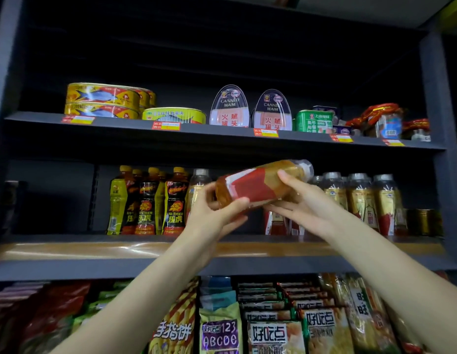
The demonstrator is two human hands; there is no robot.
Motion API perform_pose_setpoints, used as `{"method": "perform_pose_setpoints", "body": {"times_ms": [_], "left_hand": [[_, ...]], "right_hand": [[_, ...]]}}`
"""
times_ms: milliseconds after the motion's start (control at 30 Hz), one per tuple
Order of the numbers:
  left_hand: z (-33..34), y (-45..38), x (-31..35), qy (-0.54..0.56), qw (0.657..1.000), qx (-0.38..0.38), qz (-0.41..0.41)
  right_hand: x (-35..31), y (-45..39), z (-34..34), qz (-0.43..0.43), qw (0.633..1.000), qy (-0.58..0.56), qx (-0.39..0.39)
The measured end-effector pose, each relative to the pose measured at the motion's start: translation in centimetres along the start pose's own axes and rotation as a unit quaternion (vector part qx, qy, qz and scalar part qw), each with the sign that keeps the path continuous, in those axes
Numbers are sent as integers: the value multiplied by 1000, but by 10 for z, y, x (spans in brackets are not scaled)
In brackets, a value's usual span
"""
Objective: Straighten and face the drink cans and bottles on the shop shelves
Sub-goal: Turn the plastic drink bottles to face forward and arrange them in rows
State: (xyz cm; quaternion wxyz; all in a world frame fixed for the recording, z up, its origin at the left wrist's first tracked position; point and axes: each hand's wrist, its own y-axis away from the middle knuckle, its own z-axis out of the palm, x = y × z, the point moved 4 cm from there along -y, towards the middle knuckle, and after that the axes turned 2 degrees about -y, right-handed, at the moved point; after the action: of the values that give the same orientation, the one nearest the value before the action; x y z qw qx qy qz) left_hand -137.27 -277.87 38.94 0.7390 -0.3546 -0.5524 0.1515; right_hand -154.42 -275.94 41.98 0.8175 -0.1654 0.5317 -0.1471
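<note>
Dark shop shelving, drinks on the middle shelf [222, 247]. Your left hand [217, 221] curls its fingers round the base of a tea bottle [260, 185]; your right hand [298, 200] pinches near the cap. The bottle lies tilted at frame centre, off the shelf. Step: facing this bottle. Next: stand it upright, label forward, in the gap between the rows.

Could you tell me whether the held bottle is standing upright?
No, both hands hold the tea bottle nearly on its side, cap toward the right.
</note>
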Motion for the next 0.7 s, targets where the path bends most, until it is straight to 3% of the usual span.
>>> {"method": "perform_pose_setpoints", "body": {"times_ms": [67, 133, 300, 367, 467, 533, 633, 700], "left_hand": [[2, 2, 13, -223, 962, 20, 157], [9, 5, 18, -336, 909, -28, 244], [15, 6, 18, -325, 912, -79, 238], [15, 3, 10, -296, 936, -84, 172], [13, 2, -5, -147, 986, -75, 11], [9, 3, -5, -183, 981, -42, 48], [7, 7, 5, -345, 916, -21, 206], [7, 8, 8, -387, 889, -36, 241]], "right_hand": [[3, 3, -3, 44, 998, -30, 15], [8, 4, -5, 75, 996, -33, 20], [11, 8, -11, 75, 994, -71, 46], [8, 8, -12, 26, 996, -54, 66], [6, 7, -14, -66, 995, 0, 80], [8, 7, -14, -75, 997, 0, 36], [14, 5, -13, -6, 1000, -9, -30], [16, 5, -13, 15, 999, -12, -38]]}}
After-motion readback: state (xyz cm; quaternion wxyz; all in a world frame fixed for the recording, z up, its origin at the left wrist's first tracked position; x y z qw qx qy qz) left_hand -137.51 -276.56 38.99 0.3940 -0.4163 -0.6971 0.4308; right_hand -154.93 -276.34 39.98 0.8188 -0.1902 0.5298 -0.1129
